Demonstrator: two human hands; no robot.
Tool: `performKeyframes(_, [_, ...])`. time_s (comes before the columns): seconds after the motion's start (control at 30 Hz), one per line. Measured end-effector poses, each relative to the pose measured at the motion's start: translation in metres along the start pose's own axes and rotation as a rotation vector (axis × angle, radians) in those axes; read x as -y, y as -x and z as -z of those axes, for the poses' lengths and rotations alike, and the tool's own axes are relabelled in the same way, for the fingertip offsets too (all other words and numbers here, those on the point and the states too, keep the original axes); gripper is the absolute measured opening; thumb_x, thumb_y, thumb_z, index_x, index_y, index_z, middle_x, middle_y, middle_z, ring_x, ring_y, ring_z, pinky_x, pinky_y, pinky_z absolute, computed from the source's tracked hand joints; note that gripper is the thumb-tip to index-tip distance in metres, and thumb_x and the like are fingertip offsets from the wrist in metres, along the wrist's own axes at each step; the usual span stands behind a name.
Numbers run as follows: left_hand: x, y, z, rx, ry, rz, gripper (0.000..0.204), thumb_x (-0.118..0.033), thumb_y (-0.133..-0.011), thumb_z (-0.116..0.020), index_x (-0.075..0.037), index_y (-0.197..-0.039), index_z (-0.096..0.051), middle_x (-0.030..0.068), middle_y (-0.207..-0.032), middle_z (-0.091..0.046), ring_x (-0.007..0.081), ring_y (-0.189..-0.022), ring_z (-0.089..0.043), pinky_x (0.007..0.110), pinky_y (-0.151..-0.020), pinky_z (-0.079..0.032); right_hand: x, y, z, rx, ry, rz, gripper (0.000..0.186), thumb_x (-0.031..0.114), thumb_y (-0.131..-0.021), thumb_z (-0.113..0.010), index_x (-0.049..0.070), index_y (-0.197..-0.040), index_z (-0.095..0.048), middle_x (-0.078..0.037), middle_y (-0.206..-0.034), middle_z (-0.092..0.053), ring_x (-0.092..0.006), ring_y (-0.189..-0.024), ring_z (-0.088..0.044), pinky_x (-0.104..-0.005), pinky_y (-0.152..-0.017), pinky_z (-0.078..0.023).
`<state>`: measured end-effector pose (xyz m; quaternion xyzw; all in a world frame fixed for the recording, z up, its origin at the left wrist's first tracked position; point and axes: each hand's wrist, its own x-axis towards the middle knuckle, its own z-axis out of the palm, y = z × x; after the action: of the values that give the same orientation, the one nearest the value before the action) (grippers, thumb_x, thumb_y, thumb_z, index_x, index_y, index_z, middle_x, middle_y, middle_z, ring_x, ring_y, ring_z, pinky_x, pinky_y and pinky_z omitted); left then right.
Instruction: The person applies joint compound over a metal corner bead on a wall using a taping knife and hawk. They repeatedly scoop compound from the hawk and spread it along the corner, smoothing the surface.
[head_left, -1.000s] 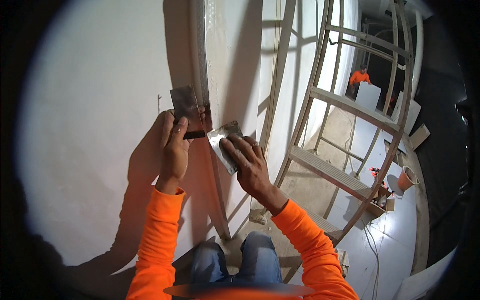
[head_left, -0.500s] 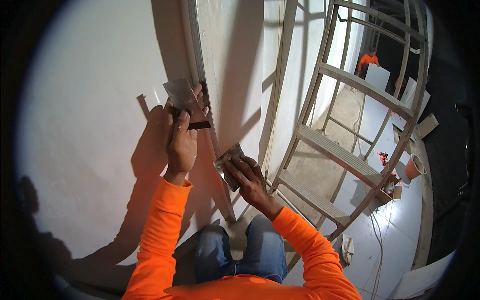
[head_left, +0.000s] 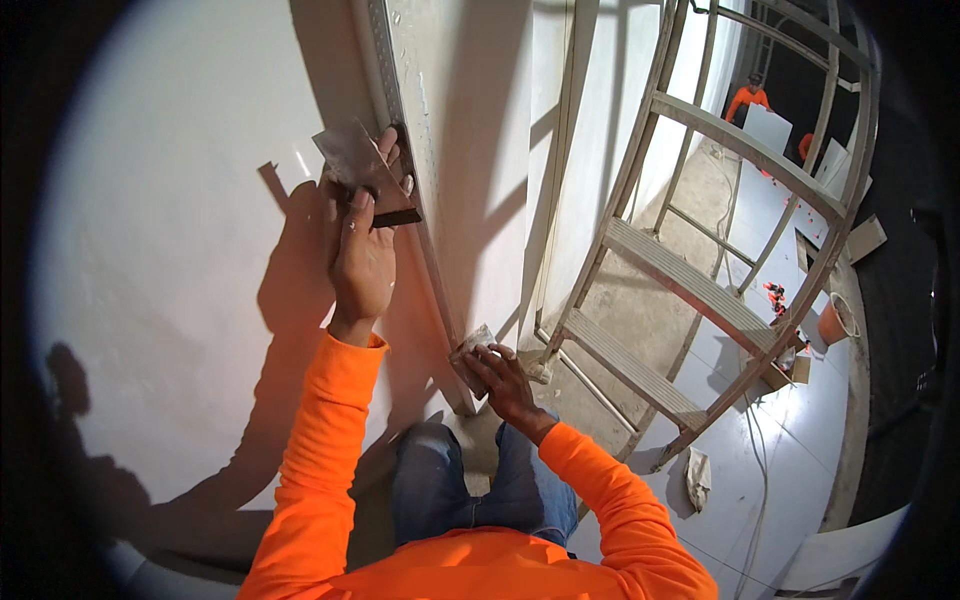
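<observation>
A: Start close in. Your right hand (head_left: 500, 375) sits low, just above your knees, fingers curled round a small flat metal plate (head_left: 472, 350) that carries a dab of filler. It rests near the foot of the corner bead (head_left: 415, 170). Keep that plate level and within reach, I'd say, so the filler doesn't slide off.

B: And the other hand?

A: Your left hand (head_left: 362, 250) is raised, closed round the dark handle of a putty knife (head_left: 355, 165). The blade touches the wall (head_left: 170, 250) right beside the bead. My judgement: lay the blade at a shallow angle, press evenly, and draw along the bead in one stroke so that no ridge is left. The perforated strip wants full cover, so go lightly over the holes.

B: What do you count?

A: Two tools, one in each hand: one knife, one plate. One bead running up the corner. Beyond your right arm, one ladder (head_left: 700, 290) leaning, with three treads in clear view. Past its foot on the floor (head_left: 800, 440), one orange bucket (head_left: 835, 322) and one small red item that I can't make out. Farthest off, one other person in orange (head_left: 748, 98), by one white panel (head_left: 770, 125).
</observation>
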<state>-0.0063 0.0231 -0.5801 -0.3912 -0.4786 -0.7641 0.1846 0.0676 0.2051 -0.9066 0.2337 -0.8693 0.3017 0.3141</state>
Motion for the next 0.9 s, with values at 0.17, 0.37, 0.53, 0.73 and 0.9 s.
performKeyframes(0.17, [-0.005,0.003,-0.007,-0.021,0.064,0.009,0.054,-0.028,-0.112,-0.044,-0.005,-0.16,-0.034,0.0186,-0.17,-0.036,0.0306,-0.156,-0.036,0.048,-0.127,-0.029,0.004,0.057,0.012,0.451,0.058,-0.269,0.075,-0.013,-0.077,-0.061,0.018,-0.146,-0.063,-0.011,-0.148,-0.059,-0.0387,-0.137,-0.051,-0.0495,-0.116,-0.045])
performKeyframes(0.37, [-0.005,0.002,0.001,0.019,0.121,0.046,0.052,-0.024,-0.112,-0.045,-0.005,-0.16,-0.035,0.0181,-0.169,-0.037,0.0299,-0.157,-0.035,0.052,-0.129,-0.027,0.053,0.026,0.056,-0.086,-0.372,-0.557,0.026,0.006,-0.105,-0.061,0.004,-0.131,-0.067,-0.023,-0.115,-0.073,-0.0328,-0.101,-0.073,-0.041,-0.088,-0.057])
performKeyframes(0.53, [0.02,0.006,0.021,-0.047,0.159,0.058,0.042,-0.016,-0.112,-0.051,-0.005,-0.152,-0.044,0.013,-0.156,-0.049,0.0205,-0.141,-0.049,0.029,-0.106,-0.049,0.068,-0.015,0.079,0.209,-0.352,-0.464,0.03,0.015,-0.107,-0.058,0.006,-0.135,-0.063,-0.022,-0.106,-0.074,-0.0415,-0.091,-0.074,-0.0432,-0.081,-0.058])
performKeyframes(0.73, [0.032,0.01,0.018,-0.112,-0.141,-0.053,0.042,-0.023,-0.111,-0.055,-0.003,-0.147,-0.046,0.0043,-0.123,-0.05,0.0132,-0.109,-0.047,0.026,-0.097,-0.043,0.06,-0.02,0.051,0.083,-0.493,-0.614,0.029,0.012,-0.101,-0.065,-0.002,-0.126,-0.065,-0.016,-0.096,-0.078,-0.0222,-0.086,-0.075,-0.0374,-0.076,-0.057])
performKeyframes(0.9, [0.004,0.009,0.008,-0.08,-0.407,-0.202,0.022,-0.021,-0.111,-0.051,-0.005,-0.125,-0.052,0.0032,-0.112,-0.049,0.0132,-0.103,-0.045,0.028,-0.096,-0.04,0.064,-0.047,0.063,-0.049,-0.517,-0.611,0.021,0.005,-0.103,-0.062,-0.002,-0.123,-0.066,-0.004,-0.101,-0.075,-0.0112,-0.09,-0.067,-0.0297,-0.081,-0.056])
